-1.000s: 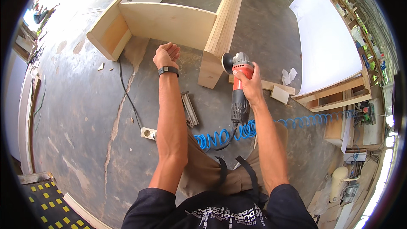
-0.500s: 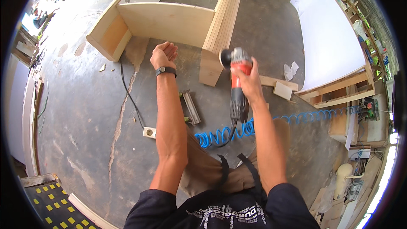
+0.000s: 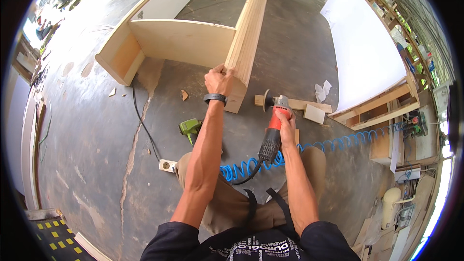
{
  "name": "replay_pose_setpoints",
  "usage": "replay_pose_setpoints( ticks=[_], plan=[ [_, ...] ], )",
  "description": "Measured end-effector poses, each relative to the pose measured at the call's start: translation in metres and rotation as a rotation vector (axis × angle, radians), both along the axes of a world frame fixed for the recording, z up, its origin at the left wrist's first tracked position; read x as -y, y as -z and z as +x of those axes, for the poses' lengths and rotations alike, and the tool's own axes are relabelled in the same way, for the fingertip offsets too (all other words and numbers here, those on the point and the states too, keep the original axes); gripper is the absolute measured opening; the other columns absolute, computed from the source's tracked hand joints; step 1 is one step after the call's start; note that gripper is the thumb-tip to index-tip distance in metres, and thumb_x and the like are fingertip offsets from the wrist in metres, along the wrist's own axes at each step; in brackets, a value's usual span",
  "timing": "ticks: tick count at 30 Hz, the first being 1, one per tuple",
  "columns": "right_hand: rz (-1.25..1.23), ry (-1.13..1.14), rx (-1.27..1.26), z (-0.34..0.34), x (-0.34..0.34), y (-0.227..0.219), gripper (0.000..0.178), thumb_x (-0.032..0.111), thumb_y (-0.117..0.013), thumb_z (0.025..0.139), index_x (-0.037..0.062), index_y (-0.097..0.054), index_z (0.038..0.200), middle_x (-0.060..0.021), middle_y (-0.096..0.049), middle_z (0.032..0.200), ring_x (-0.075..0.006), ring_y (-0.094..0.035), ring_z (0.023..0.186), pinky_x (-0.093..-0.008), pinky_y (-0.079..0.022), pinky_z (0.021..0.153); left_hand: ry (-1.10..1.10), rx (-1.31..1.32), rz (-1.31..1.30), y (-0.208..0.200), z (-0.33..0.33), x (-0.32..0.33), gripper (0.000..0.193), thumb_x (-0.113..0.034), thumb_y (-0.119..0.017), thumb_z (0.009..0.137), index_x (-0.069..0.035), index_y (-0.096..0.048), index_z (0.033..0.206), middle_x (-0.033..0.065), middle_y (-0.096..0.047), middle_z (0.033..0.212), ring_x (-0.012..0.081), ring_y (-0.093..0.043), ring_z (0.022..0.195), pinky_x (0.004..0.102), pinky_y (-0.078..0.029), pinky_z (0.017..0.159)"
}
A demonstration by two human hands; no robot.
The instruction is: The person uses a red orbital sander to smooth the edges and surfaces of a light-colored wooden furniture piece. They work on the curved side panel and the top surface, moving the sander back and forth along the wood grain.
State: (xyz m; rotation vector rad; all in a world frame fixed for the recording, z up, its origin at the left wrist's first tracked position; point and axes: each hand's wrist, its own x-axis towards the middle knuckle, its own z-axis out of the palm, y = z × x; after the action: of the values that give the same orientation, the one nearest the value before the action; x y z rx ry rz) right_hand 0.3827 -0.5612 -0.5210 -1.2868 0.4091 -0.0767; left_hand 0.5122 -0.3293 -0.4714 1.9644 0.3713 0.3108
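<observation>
While bracing the board end, best to keep left hand clamped firm on the corner and well clear of the disc. Left hand: fingers curled shut over the near end of the upright board, thumb side toward the panel, wrist strap just below. Right hand: wrapped closed round the grinder, orange body, black tail, disc end pointing up-left toward the board.

Judgement on doing it well: hold tool with a steady wrist, bring disc to the wood at a shallow angle, light pressure, cord trailing behind and not under the knees. Keep hose out of the path too. Left fingers sit near the board's end face, so work the disc away from them, not toward.

Positions: grinder disc just right of the board end, close but apart, not yet on the wood as far as can be told. Scrap wood directly behind the disc, on the floor. Grinder low and right of left hand; board end between the two hands, nearer the left. Blue coiled hose runs right from the knees. Green tool lies left of the left forearm, socket strip nearer the knee. White sheet on a frame at right.
</observation>
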Motion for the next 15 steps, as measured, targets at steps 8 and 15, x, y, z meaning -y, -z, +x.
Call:
replay_pose_setpoints(
  ticks=[8, 15],
  plan=[
    [0.043, -0.047, 0.209, 0.034, -0.044, -0.020, 0.055, 0.022, -0.078, 0.093, 0.0047, -0.046, 0.134, -0.0080, -0.064, 0.105, -0.0152, -0.065, 0.082, -0.0320, -0.059, 0.067, -0.049, -0.003, -0.128, 0.010, 0.009, -0.035, 0.032, -0.029, -0.080, 0.087, -0.001, -0.083, 0.102, 0.0191, -0.080, 0.085, 0.0279, -0.077, 0.080, 0.0377, -0.059, 0.082],
    [0.118, -0.091, 0.185, 0.039, -0.058, 0.001, 0.055, 0.025, -0.075, 0.094, 0.0055, -0.045, 0.135, -0.0104, -0.062, 0.103, -0.0194, -0.066, 0.077, -0.0350, -0.061, 0.058, -0.056, -0.026, 0.061, 0.008, 0.002, -0.031, 0.042, -0.038, -0.072, 0.096, 0.003, -0.082, 0.092, 0.0141, -0.077, 0.076, 0.0177, -0.073, 0.069, 0.0344, -0.058, 0.079]
  ],
)
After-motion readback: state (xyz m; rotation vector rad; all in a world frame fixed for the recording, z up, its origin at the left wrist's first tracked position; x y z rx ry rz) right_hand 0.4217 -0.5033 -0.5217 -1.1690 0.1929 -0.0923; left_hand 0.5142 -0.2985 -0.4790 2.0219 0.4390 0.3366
